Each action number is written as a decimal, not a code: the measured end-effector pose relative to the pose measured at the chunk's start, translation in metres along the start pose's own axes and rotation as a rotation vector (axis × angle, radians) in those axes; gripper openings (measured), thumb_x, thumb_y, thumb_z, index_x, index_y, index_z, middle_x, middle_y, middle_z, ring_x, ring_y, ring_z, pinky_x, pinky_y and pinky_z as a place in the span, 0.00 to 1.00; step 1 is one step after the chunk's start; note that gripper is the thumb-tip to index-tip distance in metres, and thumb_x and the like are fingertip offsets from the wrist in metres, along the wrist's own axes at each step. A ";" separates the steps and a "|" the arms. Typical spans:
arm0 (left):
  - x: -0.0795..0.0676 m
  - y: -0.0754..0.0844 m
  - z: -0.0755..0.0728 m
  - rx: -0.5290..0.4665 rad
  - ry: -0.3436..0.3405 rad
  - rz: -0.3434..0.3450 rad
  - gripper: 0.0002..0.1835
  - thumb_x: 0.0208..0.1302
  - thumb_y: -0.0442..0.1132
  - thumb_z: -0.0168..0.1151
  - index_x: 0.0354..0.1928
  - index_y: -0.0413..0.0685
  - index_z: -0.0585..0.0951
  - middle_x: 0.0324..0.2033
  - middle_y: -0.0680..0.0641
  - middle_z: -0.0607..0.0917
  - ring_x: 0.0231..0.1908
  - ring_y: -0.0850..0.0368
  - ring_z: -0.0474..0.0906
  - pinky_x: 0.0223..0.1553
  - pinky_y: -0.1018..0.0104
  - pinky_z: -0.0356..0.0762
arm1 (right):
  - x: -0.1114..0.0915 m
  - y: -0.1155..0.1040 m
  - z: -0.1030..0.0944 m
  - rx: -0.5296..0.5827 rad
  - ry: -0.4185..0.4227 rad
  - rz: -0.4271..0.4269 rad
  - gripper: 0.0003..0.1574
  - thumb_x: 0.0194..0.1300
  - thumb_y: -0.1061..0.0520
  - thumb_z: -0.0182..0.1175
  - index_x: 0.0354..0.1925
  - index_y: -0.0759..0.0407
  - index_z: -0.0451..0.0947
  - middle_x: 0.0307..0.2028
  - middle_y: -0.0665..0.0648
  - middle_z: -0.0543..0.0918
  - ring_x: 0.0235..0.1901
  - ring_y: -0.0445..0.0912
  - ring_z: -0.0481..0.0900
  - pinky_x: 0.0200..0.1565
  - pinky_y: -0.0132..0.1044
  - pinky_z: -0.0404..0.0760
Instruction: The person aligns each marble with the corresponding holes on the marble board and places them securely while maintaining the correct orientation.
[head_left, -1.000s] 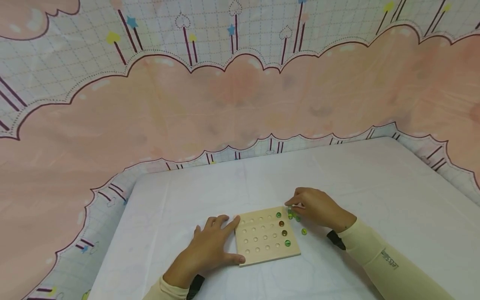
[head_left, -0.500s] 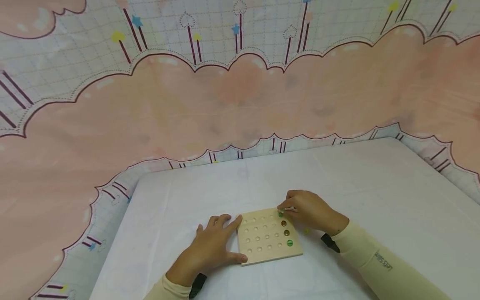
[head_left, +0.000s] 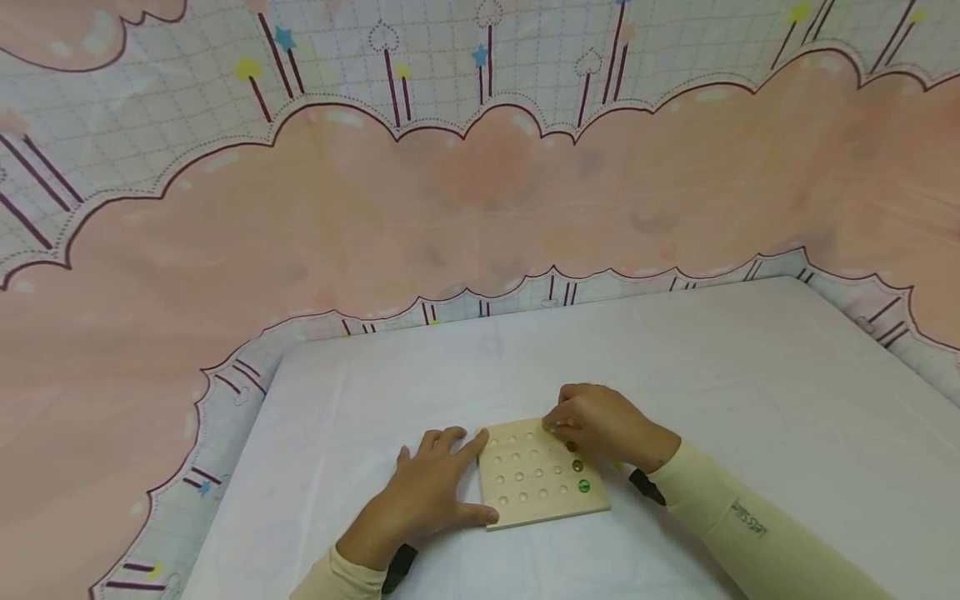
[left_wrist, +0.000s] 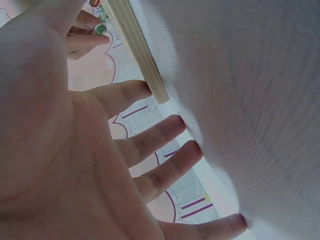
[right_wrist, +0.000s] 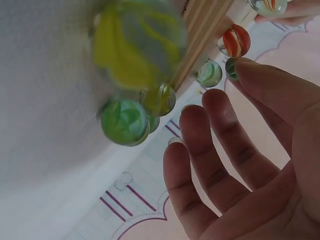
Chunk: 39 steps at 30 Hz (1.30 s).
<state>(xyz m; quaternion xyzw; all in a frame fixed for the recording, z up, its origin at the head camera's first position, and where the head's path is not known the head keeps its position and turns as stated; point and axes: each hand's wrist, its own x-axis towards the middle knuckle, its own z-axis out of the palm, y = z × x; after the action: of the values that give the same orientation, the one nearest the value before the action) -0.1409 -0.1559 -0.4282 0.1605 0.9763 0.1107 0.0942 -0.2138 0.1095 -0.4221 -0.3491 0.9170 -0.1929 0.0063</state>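
A wooden board (head_left: 528,512) with rows of round hollows lies on the table in the head view. My left hand (head_left: 423,492) spreads its fingers along the left side, thumb at the near corner and index fingertip at the far corner. Over the far right part of the board, my right hand (head_left: 611,427) pinches a green marble (left_wrist: 101,29) between thumb and index finger. Down the right column sit a green marble (head_left: 584,486) and two brownish marbles, one being the orange-striped marble (right_wrist: 235,40). A pale green marble (right_wrist: 209,74) is at the column's far end, hidden by the right hand in the head view.
Beside the board's right edge, loose marbles lie on the white-covered table (head_left: 420,375): a yellow-swirled marble (right_wrist: 137,45) close to the right wrist camera, a green marble (right_wrist: 124,121) and another yellow marble (right_wrist: 159,100). A cake-print cloth (head_left: 480,200) hangs behind.
My right hand has moved left from the loose marbles beside the board to over its far row, carrying the green marble. My left hand stays at the board's left side.
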 end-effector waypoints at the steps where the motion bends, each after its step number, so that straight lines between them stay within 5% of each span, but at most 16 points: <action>1: 0.000 0.000 0.000 -0.001 -0.002 -0.001 0.57 0.42 0.74 0.71 0.75 0.62 0.64 0.68 0.44 0.69 0.68 0.40 0.64 0.58 0.19 0.60 | 0.001 0.000 0.001 -0.004 0.001 -0.003 0.10 0.59 0.60 0.71 0.42 0.55 0.90 0.30 0.45 0.80 0.26 0.34 0.70 0.30 0.25 0.72; 39: 0.004 -0.001 0.003 0.003 -0.013 -0.019 0.58 0.42 0.74 0.71 0.76 0.63 0.64 0.69 0.44 0.69 0.69 0.39 0.63 0.59 0.18 0.58 | -0.003 0.000 0.000 -0.083 -0.001 -0.011 0.11 0.61 0.59 0.70 0.43 0.51 0.90 0.31 0.47 0.81 0.26 0.34 0.71 0.31 0.27 0.73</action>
<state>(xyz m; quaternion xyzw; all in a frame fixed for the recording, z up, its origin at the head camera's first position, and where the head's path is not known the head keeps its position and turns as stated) -0.1444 -0.1544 -0.4322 0.1519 0.9773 0.1075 0.1011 -0.2115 0.1114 -0.4228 -0.3543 0.9223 -0.1543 -0.0088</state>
